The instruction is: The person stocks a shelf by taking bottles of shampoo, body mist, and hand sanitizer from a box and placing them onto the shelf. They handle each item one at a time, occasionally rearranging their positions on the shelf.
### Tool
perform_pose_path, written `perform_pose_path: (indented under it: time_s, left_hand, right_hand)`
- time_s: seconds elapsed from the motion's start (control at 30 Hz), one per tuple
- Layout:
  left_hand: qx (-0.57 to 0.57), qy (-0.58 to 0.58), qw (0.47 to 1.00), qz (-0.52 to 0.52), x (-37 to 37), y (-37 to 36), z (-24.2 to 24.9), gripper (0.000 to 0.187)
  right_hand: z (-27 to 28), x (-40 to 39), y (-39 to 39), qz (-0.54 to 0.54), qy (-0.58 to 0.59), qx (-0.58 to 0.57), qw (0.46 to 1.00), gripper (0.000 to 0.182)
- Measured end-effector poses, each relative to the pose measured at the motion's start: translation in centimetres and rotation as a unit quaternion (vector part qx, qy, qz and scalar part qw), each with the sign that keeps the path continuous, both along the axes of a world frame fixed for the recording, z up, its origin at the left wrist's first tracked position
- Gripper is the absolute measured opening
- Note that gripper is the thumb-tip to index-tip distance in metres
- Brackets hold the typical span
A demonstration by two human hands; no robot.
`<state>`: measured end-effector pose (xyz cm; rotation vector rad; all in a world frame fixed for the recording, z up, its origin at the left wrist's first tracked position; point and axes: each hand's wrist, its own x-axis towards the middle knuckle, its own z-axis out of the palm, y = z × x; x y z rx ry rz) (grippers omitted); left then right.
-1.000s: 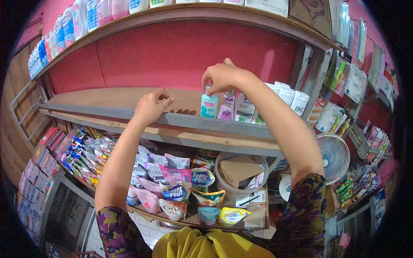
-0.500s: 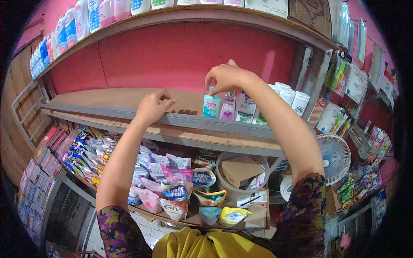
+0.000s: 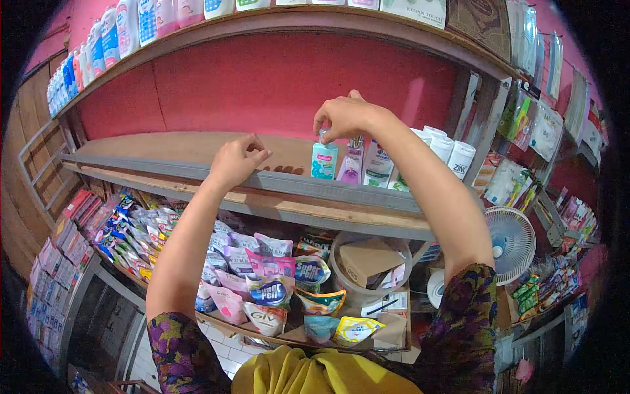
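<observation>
The brown board shelf (image 3: 164,148) has a grey metal front rail (image 3: 289,183). Directly below the right grip (image 3: 349,118) stands a turquoise bottle (image 3: 324,163); rightward stand a translucent purple bottle (image 3: 351,168), a white-and-green bottle (image 3: 378,169) and white bottles (image 3: 461,159).

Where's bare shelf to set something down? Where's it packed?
Free: the middle shelf left of the left hand, back to the red wall, plus a shorter gap between that hand and the teal bottle. Crowded: from the teal bottle rightward, purple bottle then white bottles.
</observation>
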<state>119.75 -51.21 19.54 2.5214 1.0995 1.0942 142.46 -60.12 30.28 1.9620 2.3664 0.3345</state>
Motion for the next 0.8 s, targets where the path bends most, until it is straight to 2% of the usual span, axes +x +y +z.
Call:
perform_pose_path:
  time_s: [0.13, 0.23, 0.33, 0.43, 0.53, 0.63, 0.67, 0.77, 0.8]
  left_hand:
    - [0.006, -0.018, 0.999, -0.026, 0.1, 0.6, -0.3, 0.032]
    - [-0.018, 0.012, 0.999, -0.029, 0.1, 0.2, 0.4, 0.034]
    - [-0.132, -0.034, 0.983, -0.120, 0.3, 1.1, 0.6, 0.039]
    - [-0.163, -0.021, 0.964, -0.210, 1.8, 1.5, 1.3, 0.054]
    - [-0.165, 0.037, 0.954, -0.249, 4.3, 0.4, 1.9, 0.065]
    - [-0.224, 0.036, 0.928, -0.296, 6.6, -0.4, 1.8, 0.078]
    - [-0.181, 0.046, 0.940, -0.286, 7.2, -0.2, 1.5, 0.075]
    - [-0.182, 0.095, 0.930, -0.306, 8.8, 0.8, 0.8, 0.065]
    - [-0.149, 0.105, 0.941, -0.285, 9.0, 0.4, 0.9, 0.053]
  right_hand:
    - [-0.1, 0.1, -0.2, 0.001, 0.005, -0.004, 1.000, 0.041]
    - [-0.1, 0.1, -0.1, -0.001, 0.010, -0.012, 1.000, 0.045]
    - [0.2, 0.1, -0.6, -0.008, 0.021, -0.013, 1.000, 0.050]
    - [1.1, 0.3, -1.5, -0.002, 0.037, 0.012, 0.999, 0.055]
    - [2.0, 1.4, -1.7, 0.015, 0.036, 0.048, 0.998, 0.056]
    - [2.7, 2.4, -2.7, 0.026, 0.052, 0.099, 0.993, 0.055]
    - [2.9, 2.7, -3.3, 0.023, 0.057, 0.111, 0.992, 0.054]
    - [3.0, 3.6, -4.7, 0.018, 0.059, 0.125, 0.990, 0.053]
    - [2.8, 3.9, -4.9, 0.018, 0.054, 0.121, 0.991, 0.051]
